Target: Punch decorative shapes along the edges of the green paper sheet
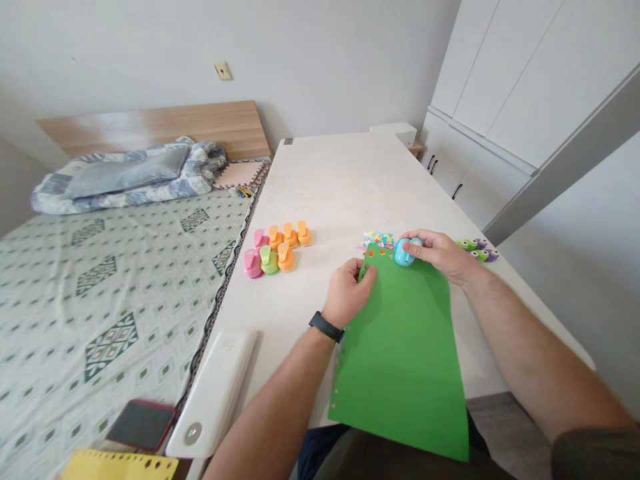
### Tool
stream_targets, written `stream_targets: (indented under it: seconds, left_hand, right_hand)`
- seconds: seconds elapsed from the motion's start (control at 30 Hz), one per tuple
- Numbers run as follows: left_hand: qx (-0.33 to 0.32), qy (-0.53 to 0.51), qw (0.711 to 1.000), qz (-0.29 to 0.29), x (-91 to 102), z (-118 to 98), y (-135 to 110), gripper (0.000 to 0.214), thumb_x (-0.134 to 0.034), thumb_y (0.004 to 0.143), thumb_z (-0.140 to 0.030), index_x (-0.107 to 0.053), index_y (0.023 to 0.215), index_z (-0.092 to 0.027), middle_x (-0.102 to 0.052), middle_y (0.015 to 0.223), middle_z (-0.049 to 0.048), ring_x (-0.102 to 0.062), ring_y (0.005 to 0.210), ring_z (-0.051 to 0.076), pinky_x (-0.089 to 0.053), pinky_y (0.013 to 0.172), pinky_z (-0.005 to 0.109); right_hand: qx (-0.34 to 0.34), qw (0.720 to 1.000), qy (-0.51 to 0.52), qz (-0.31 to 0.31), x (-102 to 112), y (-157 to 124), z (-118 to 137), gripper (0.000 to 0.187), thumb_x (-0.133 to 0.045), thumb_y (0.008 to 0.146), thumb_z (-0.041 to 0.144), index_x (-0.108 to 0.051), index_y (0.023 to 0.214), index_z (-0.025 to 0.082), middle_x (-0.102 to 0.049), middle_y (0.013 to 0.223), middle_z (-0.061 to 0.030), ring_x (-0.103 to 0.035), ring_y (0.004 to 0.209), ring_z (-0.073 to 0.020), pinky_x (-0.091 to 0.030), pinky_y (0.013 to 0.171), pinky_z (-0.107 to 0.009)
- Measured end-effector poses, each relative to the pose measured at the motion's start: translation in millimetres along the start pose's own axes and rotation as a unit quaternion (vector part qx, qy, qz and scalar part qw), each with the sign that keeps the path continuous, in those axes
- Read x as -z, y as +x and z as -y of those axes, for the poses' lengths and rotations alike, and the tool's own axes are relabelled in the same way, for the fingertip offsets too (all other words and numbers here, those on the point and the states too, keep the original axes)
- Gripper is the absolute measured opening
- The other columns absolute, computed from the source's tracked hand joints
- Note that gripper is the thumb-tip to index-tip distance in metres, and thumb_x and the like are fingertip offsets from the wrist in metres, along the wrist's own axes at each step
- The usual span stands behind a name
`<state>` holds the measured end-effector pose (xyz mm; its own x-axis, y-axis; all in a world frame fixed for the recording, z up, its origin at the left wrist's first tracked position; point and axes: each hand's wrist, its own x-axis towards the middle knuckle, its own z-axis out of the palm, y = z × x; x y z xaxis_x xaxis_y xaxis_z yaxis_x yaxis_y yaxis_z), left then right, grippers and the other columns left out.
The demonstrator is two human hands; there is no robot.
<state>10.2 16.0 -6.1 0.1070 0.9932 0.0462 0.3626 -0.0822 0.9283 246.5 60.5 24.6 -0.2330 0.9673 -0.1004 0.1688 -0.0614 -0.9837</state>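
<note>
Bed: left side of frame, patterned cover [165, 287] spread over it, bundled quilt [135, 177] at upper left.
Yellow sheet: [125, 465] bottom left corner, cut by the frame edge; row of holes along its upper edge.
Dark slab: [141, 425] red-edged, lower left, just right of and above the yellow sheet.
White device: [215, 393] long, lower left, along the near left part of the white table [330, 180].
Coloured punches: [270, 259] 7 counted, left of centre; 2 pink, 4 orange, 1 light green.
Left hand: [351, 290] centre; thumb and fingers pinching the green sheet [400, 360] near its top left corner. Black wristband [327, 327] on wrist.
Paper bits: [379, 238] multicoloured pile, just beyond the sheet's top edge.
Green sheet: centre to lower right of centre, holes along left and top edges; lower end past the table edge.
Blue punch: [403, 253] right of centre, at the sheet's top edge; slot engagement cannot be told.
Right hand: [434, 252] clasping the blue punch, apart from the left.
Green and purple punches: [481, 254] grouped at right, beyond the right wrist.
</note>
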Motion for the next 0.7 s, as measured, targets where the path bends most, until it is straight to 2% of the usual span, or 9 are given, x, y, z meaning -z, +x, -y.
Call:
stream_targets:
  seconds: [0.2, 0.37, 0.7]
  left_hand:
    - [0.005, -0.010, 1.000, -0.002, -0.6, 0.9, 0.2, 0.028, -0.059, 0.089, -0.045, -0.060, 0.080, -0.018, -0.047, 0.065, -0.0048, -0.038, 0.060, 0.010, -0.028, 0.055, 0.022]
    - [-0.001, -0.013, 1.000, -0.004, -0.5, 2.1, 0.5, 0.028, -0.059, 0.089, -0.044, -0.061, 0.082, -0.017, -0.047, 0.065, -0.0048, -0.038, 0.059, 0.009, -0.028, 0.054, 0.022]
    - [0.009, -0.014, 1.000, 0.002, -0.2, 1.9, 0.7, 0.028, -0.060, 0.089, -0.045, -0.061, 0.083, -0.017, -0.050, 0.065, -0.0042, -0.040, 0.059, 0.010, -0.028, 0.054, 0.022]
  right_hand:
    - [-0.011, 1.000, -0.005, 0.018, -1.6, -2.2, 0.0, 0.050, -0.082, 0.076, 0.056, -0.073, 0.112, 0.022, -0.077, 0.090, -0.0048, -0.067, 0.074, -0.0193, -0.054, 0.068, -0.033]
    - [-0.014, 0.999, -0.018, 0.026, -0.2, -2.2, -1.2, 0.053, -0.083, 0.073, 0.058, -0.073, 0.111, 0.023, -0.077, 0.092, -0.0051, -0.068, 0.077, -0.0202, -0.055, 0.070, -0.033]
    - [-0.003, 0.998, -0.032, 0.044, 1.7, -3.0, -3.7, 0.046, -0.077, 0.078, 0.063, -0.074, 0.101, 0.023, -0.076, 0.092, -0.0052, -0.068, 0.079, -0.0209, -0.055, 0.073, -0.035]
